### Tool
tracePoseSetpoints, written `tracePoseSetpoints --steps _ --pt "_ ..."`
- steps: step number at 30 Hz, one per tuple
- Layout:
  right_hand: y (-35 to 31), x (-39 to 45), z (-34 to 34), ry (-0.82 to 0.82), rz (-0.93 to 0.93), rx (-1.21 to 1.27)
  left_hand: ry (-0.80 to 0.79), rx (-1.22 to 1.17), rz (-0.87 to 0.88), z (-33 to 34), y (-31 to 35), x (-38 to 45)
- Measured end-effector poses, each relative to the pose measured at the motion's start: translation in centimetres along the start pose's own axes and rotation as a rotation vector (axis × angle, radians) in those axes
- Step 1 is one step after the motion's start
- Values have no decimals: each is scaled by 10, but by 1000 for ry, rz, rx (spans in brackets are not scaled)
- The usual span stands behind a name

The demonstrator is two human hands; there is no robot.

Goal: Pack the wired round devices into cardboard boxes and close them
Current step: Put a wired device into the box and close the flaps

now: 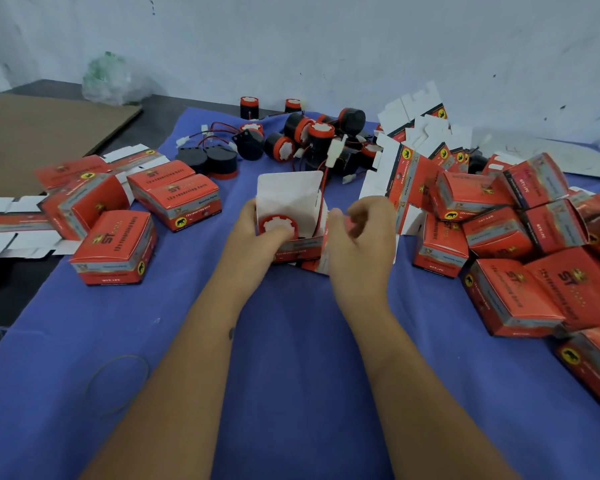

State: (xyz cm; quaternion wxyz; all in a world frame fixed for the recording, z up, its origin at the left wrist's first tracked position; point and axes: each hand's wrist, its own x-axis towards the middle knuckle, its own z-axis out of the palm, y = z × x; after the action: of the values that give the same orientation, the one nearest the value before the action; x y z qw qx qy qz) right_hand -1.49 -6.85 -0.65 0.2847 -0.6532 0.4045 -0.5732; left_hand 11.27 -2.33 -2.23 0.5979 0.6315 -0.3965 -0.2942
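An open red printed cardboard box (293,249) with a plain white inside stands on the blue cloth (291,358), its white lid flap (288,192) raised at the far side. Seated in the box is a round device with a red face and a white cog-shaped centre (277,227); its thin red wire (323,188) climbs out over the box's right wall.

The left hand (257,233) grips the box's left wall, thumb curled inside and lying on the device's face. The right hand (361,237) is at the box's right side, fingers curled together around a side flap; the grip itself is blurred.

Beyond the box lies a heap of loose black-and-red round devices (305,136) with red wires and white plug connectors. Left of the box sit several closed red boxes (113,249) and flattened carton blanks (11,223). Right of the box is a larger pile of closed red boxes (520,244), with unfolded white-backed blanks (416,133) behind it. Near the box's left, toward the viewer, a thin rubber band (118,384) lies on the cloth. Far left of the box lies a brown cardboard sheet (42,133).
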Motion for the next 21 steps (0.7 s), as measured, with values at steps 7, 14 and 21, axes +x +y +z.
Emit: tracePoseSetpoints --steps 7,14,21 --pt "-5 34 -8 -228 331 225 80 180 25 10 -2 1" --pt "-42 53 -1 -360 75 319 42 175 9 9 -4 2" --pt "-49 37 3 -425 41 210 36 161 49 9 -7 1"
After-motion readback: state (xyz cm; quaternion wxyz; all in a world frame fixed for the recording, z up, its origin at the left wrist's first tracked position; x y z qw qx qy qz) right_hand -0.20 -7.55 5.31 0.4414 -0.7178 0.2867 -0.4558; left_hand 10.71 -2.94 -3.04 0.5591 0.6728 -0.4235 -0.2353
